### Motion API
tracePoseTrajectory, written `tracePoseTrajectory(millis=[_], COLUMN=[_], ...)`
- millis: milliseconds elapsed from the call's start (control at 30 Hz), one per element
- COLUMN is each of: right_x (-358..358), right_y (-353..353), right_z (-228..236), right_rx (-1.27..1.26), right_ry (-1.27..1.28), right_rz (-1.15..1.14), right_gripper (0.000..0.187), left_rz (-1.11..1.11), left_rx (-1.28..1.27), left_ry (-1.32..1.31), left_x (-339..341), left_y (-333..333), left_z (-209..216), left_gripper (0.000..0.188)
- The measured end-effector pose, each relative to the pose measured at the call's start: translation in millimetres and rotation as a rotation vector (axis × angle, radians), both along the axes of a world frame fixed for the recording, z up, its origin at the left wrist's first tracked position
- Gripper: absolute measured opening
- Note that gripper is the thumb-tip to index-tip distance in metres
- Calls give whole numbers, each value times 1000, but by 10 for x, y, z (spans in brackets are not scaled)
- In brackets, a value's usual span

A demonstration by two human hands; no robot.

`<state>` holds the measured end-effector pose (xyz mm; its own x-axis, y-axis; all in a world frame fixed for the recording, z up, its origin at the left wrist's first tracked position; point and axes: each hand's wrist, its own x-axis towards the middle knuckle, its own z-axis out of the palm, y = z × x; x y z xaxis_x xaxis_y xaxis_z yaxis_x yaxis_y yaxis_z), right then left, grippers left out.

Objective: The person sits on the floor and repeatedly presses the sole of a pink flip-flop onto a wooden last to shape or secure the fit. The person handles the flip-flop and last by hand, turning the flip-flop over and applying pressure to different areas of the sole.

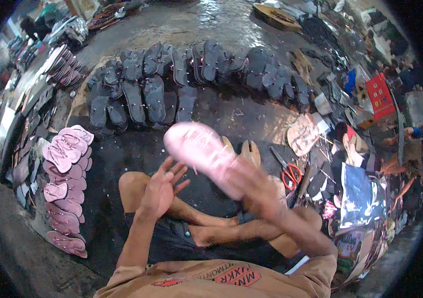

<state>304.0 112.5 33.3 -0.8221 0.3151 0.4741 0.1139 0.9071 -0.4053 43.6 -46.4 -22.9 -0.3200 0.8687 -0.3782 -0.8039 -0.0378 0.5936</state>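
A pink flip-flop (199, 146), smeared by motion, is held up in front of my crossed legs. My right hand (256, 186) grips its near end, and the hand itself is blurred. On the other side my left hand (162, 187) has its fingers spread, holding nothing, just below the flip-flop's far end. Whether the left fingertips touch it I cannot tell. A tan forked piece (251, 153), perhaps wooden, shows partly behind the flip-flop and my right hand. Scissors (290, 174) with red handles lie to the right of it.
Pink flip-flops (67, 191) are piled in a column at the left. Rows of dark soles (154, 97) stretch across the far side. At the right are a pink sheet (302, 134), a red box (381, 96), a clear plastic bag (363, 193) and scattered scraps.
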Motion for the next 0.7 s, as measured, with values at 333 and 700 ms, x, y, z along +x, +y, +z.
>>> tracePoseTrajectory(millis=[333,700], right_x=[207,145], right_y=[-942,-1031], right_z=[-28,513], right_rx=[-566,-468], right_ry=[263,310], right_rz=[-331,-353], right_gripper=[75,53], left_rz=[-258,-220], left_rx=[513,576], left_ry=[1593,1438], left_x=[410,711], left_y=[-27,-163], left_z=[896,959], left_gripper=[44,38])
